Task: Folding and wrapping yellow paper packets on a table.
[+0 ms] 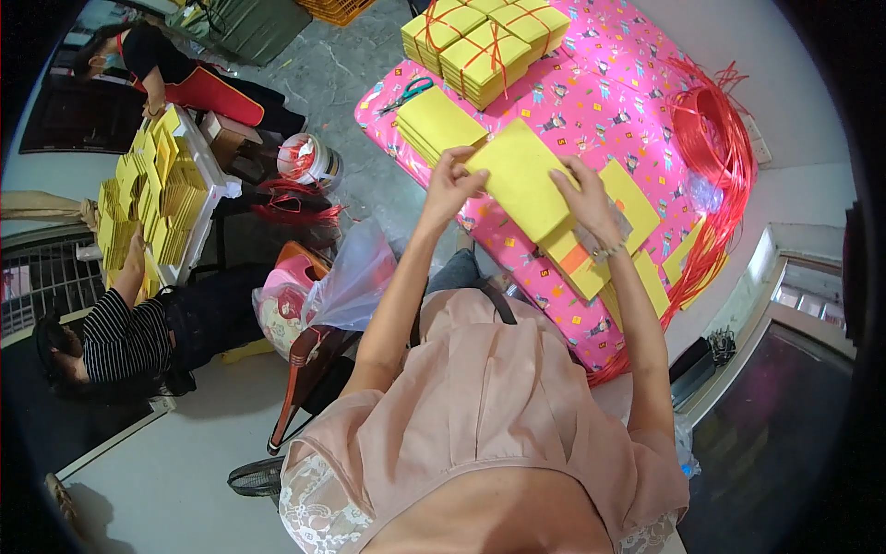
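Both my hands hold a stack of yellow paper sheets (521, 175) above the table's near edge. My left hand (450, 187) grips its left side, fingertips along the edge. At the right edge, my right hand (589, 198) presses with thumb and fingers. Just beyond my left hand lies a low pile of yellow sheets (438, 120), with teal-handled scissors (411, 90) next to it. Under and beside my right forearm are more yellow sheets (635, 198), some bearing an orange patch.
A pink patterned cloth (609, 102) covers the table. Yellow bundles tied with red string (484, 51) stand at the far side; coiled red strands (715, 138) lie at right. Two people (198, 78) work left at a table of yellow stacks (161, 198). A white bucket (318, 164) stands between.
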`<action>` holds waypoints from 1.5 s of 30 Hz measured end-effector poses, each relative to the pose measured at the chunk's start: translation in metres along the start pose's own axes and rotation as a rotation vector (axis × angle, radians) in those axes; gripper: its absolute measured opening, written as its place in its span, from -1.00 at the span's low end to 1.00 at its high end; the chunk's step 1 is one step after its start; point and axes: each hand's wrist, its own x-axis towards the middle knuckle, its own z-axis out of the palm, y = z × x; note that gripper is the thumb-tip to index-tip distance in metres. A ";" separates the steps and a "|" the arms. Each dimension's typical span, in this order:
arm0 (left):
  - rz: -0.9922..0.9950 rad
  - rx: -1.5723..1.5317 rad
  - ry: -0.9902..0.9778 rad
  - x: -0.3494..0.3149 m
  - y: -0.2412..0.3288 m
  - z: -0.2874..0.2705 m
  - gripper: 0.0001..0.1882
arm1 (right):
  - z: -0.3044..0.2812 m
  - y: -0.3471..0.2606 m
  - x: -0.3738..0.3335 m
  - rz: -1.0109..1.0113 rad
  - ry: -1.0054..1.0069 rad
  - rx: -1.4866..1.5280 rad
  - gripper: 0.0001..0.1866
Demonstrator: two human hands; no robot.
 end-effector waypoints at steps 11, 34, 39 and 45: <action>-0.064 0.188 0.315 0.099 -0.004 -0.129 -0.54 | 0.117 0.006 0.149 0.041 -0.072 -0.289 -0.47; -0.013 0.653 0.479 0.125 -0.079 -0.153 -0.59 | 0.171 0.044 0.149 0.143 -0.120 -0.469 -0.62; 0.007 0.648 0.550 0.118 -0.076 -0.144 -0.58 | 0.175 0.045 0.146 0.230 -0.143 -0.545 -0.63; 0.018 0.687 0.535 0.122 -0.074 -0.141 -0.58 | 0.170 0.070 0.138 0.081 0.016 -0.157 -0.44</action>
